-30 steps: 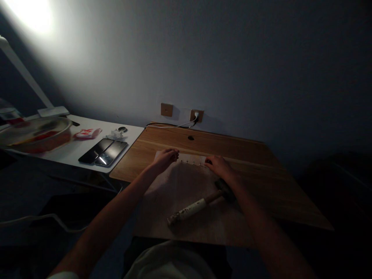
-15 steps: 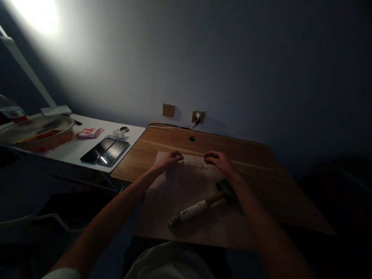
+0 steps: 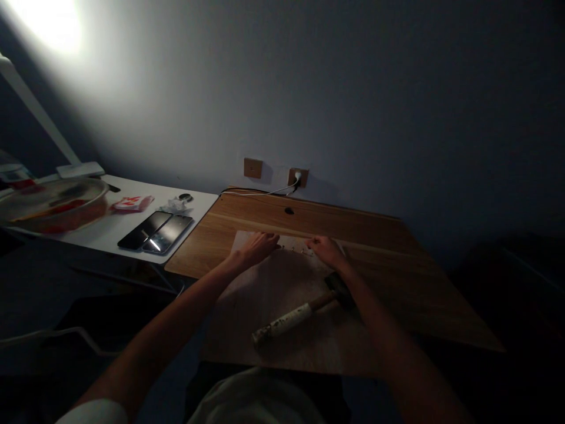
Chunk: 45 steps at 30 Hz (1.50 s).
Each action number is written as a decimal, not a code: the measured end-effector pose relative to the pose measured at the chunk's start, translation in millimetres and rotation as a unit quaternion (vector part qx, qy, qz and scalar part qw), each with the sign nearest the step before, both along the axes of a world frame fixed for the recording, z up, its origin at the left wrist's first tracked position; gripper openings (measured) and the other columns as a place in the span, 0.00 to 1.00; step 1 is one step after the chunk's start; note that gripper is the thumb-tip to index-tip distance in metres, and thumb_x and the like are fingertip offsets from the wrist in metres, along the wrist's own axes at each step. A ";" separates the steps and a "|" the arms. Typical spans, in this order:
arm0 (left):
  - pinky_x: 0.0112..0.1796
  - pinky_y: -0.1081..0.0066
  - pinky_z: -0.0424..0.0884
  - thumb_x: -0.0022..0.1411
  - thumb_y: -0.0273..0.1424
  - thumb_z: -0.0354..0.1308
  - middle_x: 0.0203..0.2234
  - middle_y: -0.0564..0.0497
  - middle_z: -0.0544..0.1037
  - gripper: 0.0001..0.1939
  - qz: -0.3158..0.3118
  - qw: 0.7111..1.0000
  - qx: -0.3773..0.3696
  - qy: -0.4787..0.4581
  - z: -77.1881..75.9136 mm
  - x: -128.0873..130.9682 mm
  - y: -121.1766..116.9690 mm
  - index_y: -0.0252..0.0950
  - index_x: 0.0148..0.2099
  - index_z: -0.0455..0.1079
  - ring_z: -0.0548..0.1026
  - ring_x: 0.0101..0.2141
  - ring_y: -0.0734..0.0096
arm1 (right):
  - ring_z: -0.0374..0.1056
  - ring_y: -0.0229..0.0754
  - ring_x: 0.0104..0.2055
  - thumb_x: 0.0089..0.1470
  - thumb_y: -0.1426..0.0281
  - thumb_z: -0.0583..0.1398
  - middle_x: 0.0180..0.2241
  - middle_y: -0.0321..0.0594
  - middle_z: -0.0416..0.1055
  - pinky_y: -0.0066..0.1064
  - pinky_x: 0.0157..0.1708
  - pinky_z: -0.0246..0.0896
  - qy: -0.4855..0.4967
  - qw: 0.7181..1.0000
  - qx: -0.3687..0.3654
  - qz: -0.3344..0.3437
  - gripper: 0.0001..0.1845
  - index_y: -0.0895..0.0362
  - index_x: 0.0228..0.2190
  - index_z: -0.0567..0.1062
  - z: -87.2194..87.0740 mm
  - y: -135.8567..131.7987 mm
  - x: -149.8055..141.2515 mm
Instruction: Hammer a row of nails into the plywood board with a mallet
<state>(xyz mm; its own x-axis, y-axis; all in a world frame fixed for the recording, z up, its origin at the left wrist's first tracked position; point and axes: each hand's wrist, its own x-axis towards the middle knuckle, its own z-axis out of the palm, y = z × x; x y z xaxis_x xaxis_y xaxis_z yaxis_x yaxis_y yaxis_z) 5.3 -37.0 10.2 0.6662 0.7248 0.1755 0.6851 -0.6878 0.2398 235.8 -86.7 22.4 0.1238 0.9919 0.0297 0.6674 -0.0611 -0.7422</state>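
Note:
A light wooden board (image 3: pixel 282 288) lies on the wood-grain table, with a short row of several small nails (image 3: pixel 293 249) standing in its far part. At the left end of that row is my left hand (image 3: pixel 259 247), back up, with its fingers curled down. My right hand (image 3: pixel 326 250) is at the right end, thumb and fingers pinched together close to the board. Whatever either hand grips is too small and dark to make out. A hammer (image 3: pixel 289 321) with a worn white handle lies across the board, its dark head beside my right forearm.
Left of the wooden table (image 3: pixel 371 227), a white table (image 3: pixel 203 206) carries two phones (image 3: pixel 168 235), a red-and-white packet (image 3: pixel 132 204), crumpled plastic and a clear tub (image 3: pixel 75 206). A lamp (image 3: pixel 39 112) stands there. Cables run to a wall socket (image 3: pixel 299 178).
My left hand has shifted right and now covers the left end of the nail row. My right hand lifted slightly, then came down leftward to the row's right end. The hammer stays put.

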 end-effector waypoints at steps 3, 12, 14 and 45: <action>0.38 0.66 0.67 0.68 0.32 0.52 0.34 0.40 0.78 0.10 0.023 1.000 0.015 -0.001 1.2 6.4 3.9 0.34 0.40 0.73 0.77 0.37 0.57 | 0.73 0.51 0.42 0.52 0.63 0.62 0.29 0.48 0.76 0.35 0.41 0.61 -0.099 0.995 -0.024 0.006 0.12 0.54 0.21 0.70 -4.6 -3.5 -9.3; 0.20 0.76 0.52 0.63 0.36 0.44 0.17 0.58 0.54 0.13 0.110 0.792 -0.416 -0.433 7.2 12.5 12.2 0.39 0.26 0.56 0.54 0.18 0.76 | 0.72 0.46 0.36 0.55 0.68 0.57 0.28 0.44 0.74 0.32 0.37 0.61 -0.088 0.996 0.003 0.021 0.06 0.54 0.27 0.71 4.4 -4.3 -19.0; 0.19 0.77 0.49 0.61 0.38 0.45 0.17 0.59 0.52 0.12 0.109 0.722 -0.492 -0.474 7.8 8.7 12.4 0.39 0.27 0.55 0.51 0.17 0.78 | 0.67 0.41 0.27 0.59 0.64 0.50 0.21 0.38 0.68 0.28 0.28 0.59 -0.035 0.999 0.019 0.022 0.12 0.53 0.26 0.68 7.1 -1.8 -15.6; 0.15 0.81 0.49 0.61 0.39 0.51 0.16 0.58 0.57 0.14 0.071 0.455 -0.698 -0.548 -9.9 35.2 -11.1 0.36 0.27 0.60 0.55 0.14 0.80 | 0.75 0.45 0.40 0.63 0.67 0.51 0.38 0.48 0.80 0.29 0.37 0.58 -0.282 0.952 0.027 0.116 0.14 0.58 0.41 0.75 50.6 0.1 -59.6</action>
